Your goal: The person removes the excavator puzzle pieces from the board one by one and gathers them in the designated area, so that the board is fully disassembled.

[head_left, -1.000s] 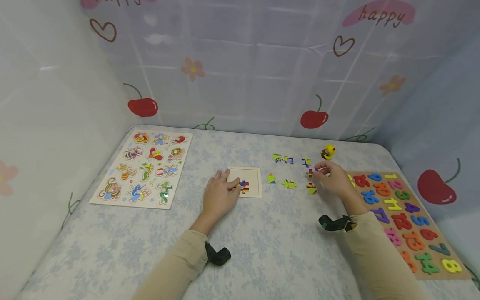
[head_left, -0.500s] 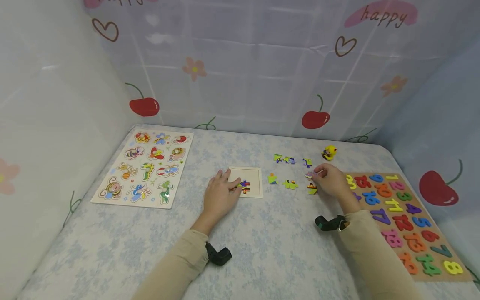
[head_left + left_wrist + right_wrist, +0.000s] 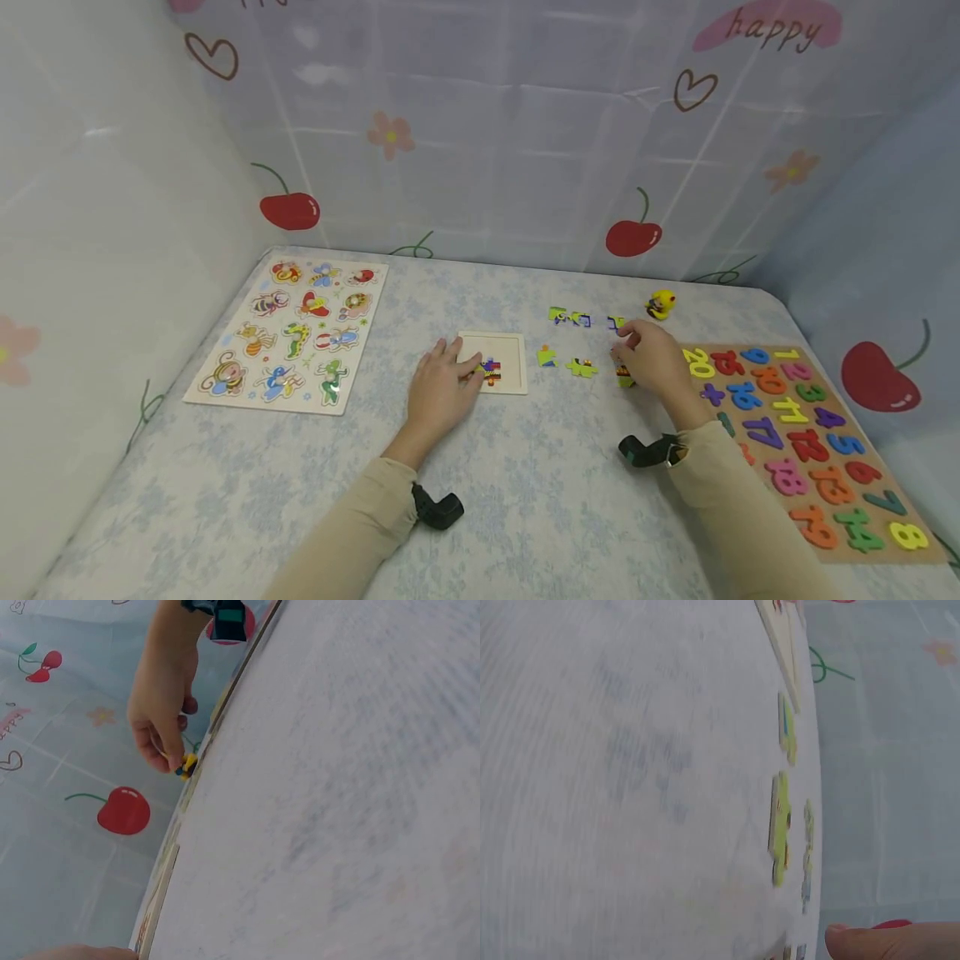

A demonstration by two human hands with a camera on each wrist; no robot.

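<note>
My left hand (image 3: 445,385) lies over the left side of a small square wooden puzzle tray (image 3: 513,385), fingers extended and thumb across it. Inside the tray, a purple, red and yellow puzzle piece (image 3: 492,372) shows beside the thumb. To the right, my right hand (image 3: 651,358) pinches a puzzle piece at its fingertips, mostly hidden by the hand. Just below those fingers is a red-and-yellow piece (image 3: 624,377), partly covered. Nearby lie a green-and-orange piece (image 3: 547,357) and a lime piece (image 3: 582,367). In the left wrist view the right hand (image 3: 161,720) points its fingertips downward.
More pieces (image 3: 570,317) lie behind, with one blue-and-green piece (image 3: 614,322) beyond the right hand. A yellow toy figure (image 3: 661,304) stands at the back. An insect puzzle board (image 3: 351,339) lies at left, and a number board (image 3: 851,492) at right under the right forearm.
My right hand has shifted slightly left and now covers more of the pieces beneath it, a piece moving with its fingertips. The left hand stays on the tray.
</note>
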